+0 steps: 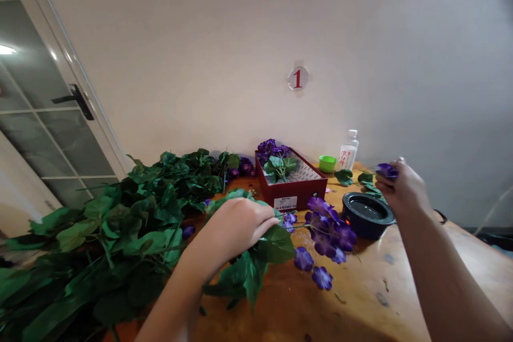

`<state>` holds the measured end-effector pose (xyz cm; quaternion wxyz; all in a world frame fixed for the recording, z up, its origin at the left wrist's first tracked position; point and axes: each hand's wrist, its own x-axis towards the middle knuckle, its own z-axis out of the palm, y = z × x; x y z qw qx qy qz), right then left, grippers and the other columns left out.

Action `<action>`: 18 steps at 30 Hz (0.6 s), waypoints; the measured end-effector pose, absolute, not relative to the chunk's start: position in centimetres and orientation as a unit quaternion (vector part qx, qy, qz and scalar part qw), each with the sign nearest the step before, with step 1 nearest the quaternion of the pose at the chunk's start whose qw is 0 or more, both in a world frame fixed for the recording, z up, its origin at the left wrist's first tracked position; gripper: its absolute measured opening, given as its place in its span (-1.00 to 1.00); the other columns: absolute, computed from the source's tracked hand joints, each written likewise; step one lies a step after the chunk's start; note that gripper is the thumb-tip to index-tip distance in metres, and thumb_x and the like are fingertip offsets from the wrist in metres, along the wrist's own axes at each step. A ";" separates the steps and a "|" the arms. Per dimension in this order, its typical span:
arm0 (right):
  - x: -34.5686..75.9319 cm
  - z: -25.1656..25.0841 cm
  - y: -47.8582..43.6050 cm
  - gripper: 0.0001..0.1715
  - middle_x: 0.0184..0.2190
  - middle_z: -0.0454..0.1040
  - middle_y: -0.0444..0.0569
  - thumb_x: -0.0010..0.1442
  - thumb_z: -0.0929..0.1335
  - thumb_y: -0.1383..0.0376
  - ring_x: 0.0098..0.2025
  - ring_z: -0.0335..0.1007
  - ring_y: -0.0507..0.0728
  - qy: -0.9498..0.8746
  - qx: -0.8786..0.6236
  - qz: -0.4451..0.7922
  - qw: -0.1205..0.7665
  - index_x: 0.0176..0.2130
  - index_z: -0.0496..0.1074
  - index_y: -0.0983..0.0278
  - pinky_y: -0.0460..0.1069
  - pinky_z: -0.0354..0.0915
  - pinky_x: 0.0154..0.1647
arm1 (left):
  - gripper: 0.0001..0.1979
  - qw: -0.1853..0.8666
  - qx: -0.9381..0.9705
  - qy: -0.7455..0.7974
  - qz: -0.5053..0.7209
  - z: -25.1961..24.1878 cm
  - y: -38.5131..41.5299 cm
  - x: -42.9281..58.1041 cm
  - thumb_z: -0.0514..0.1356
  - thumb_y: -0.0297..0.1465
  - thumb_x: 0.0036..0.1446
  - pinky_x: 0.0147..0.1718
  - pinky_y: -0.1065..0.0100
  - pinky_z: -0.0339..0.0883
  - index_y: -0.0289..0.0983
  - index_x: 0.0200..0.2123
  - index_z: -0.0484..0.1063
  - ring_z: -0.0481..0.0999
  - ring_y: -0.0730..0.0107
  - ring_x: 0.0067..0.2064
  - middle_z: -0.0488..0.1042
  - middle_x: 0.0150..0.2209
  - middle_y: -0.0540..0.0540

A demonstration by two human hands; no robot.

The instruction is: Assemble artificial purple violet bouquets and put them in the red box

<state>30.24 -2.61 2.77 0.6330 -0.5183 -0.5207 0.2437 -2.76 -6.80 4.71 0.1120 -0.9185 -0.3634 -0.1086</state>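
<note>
My left hand is closed around the stem of an artificial flower spray with green leaves. Its purple blossoms point right, over the table. Off to the right, my right hand pinches a small purple flower above and beyond a round black heating pot. An orange light glows on the pot's side, and a dark surface shows inside it. Loose purple flowers lie on the wood below the spray.
A large heap of green leaf stems covers the table's left side. Behind my left hand stands a red box holding purple flowers and leaves. A green cup and a bottle stand near the wall. Leaves lie behind the pot.
</note>
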 end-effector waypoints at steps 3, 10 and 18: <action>27.5 4.3 -4.1 -0.57 -0.60 -0.08 -0.23 0.20 0.20 0.05 -0.63 -0.29 -0.09 -0.520 -0.415 0.330 0.670 -0.56 0.04 0.23 -0.11 -0.18 -0.63 | -0.70 0.112 -0.921 -0.356 -0.117 4.5 -6.7 -2.6 0.02 -0.32 0.25 -0.51 0.39 0.09 -0.28 -0.48 0.40 0.48 0.37 -0.46 0.51 -0.49 -0.02; 19.6 4.3 -5.6 -0.72 -0.57 0.20 -0.23 0.03 0.41 0.18 -0.70 -0.32 -0.18 -0.412 -0.222 0.601 0.648 -0.46 0.25 0.25 -0.19 -0.27 -0.74 | -0.70 0.112 -0.923 -0.343 -0.134 4.8 -7.5 -2.9 0.03 -0.31 0.25 -0.49 0.38 0.09 -0.26 -0.49 0.39 0.46 0.39 -0.47 0.49 -0.51 0.02; 18.2 4.1 -6.5 -0.71 -0.60 0.06 -0.25 0.10 0.37 0.24 -0.68 -0.33 -0.17 -0.424 -0.198 0.646 0.603 -0.49 0.18 0.28 -0.22 -0.24 -0.75 | -0.70 0.094 -0.919 -0.328 -0.200 5.3 -8.7 -3.6 -0.03 -0.30 0.28 -0.35 0.37 0.17 -0.23 -0.33 0.46 0.48 0.39 -0.37 0.53 -0.41 0.01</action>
